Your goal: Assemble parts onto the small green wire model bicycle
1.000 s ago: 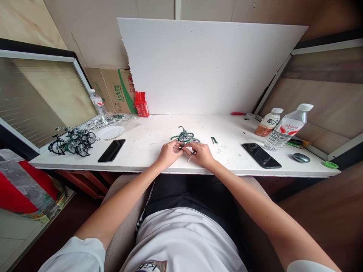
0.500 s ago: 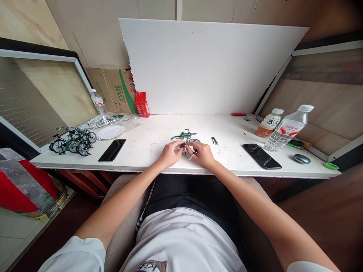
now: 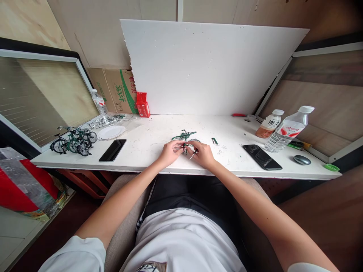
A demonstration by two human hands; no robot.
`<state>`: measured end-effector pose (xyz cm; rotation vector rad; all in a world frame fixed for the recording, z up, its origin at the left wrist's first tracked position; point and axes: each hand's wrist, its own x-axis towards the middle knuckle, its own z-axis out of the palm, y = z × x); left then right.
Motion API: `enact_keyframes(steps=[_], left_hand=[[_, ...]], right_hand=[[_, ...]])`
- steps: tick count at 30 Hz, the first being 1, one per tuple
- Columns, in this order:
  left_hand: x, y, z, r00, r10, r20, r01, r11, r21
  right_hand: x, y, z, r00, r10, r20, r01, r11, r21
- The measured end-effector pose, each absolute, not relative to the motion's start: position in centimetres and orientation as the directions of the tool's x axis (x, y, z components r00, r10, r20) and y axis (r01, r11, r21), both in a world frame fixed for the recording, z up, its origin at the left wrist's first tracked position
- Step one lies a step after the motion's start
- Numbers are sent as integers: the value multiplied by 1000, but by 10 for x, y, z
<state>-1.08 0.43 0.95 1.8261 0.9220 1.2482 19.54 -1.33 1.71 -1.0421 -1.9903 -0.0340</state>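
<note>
My left hand (image 3: 171, 152) and my right hand (image 3: 203, 154) meet near the table's front edge. Their fingertips pinch a small dark green part (image 3: 185, 145) between them; its exact shape is too small to make out. A thin tool with a pale pointed tip (image 3: 192, 155) sticks out from under my right fingers. Right behind the fingers is a green miniature bicycle (image 3: 184, 135), its wheels partly covered by my hands. Whether the pinched part is joined to this bicycle I cannot tell. A small green strip piece (image 3: 214, 141) lies to the right.
Several assembled miniature bicycles (image 3: 74, 141) stand at the left, near a white plate (image 3: 111, 132) and a phone (image 3: 112, 150). On the right are another phone (image 3: 262, 156), two bottles, a mouse (image 3: 302, 159) and a green lid (image 3: 331, 167). A white board (image 3: 212, 68) rises behind the table.
The miniature bicycle behind my fingers has turned slightly, its handlebar now a little further left. My hands keep nearly the same place and grip.
</note>
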Motion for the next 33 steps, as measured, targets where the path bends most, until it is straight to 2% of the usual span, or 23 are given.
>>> enact_keyframes(steps=[11,33], left_hand=[[-12,7,7,262,874,410,148,-456,878],[-13,6,8,289,864,411,115,-458,881]], right_hand=[[196,-15,20,-315,686,655,660,655,-368],[197,-11,16,-301,684,664,679,643,-355]])
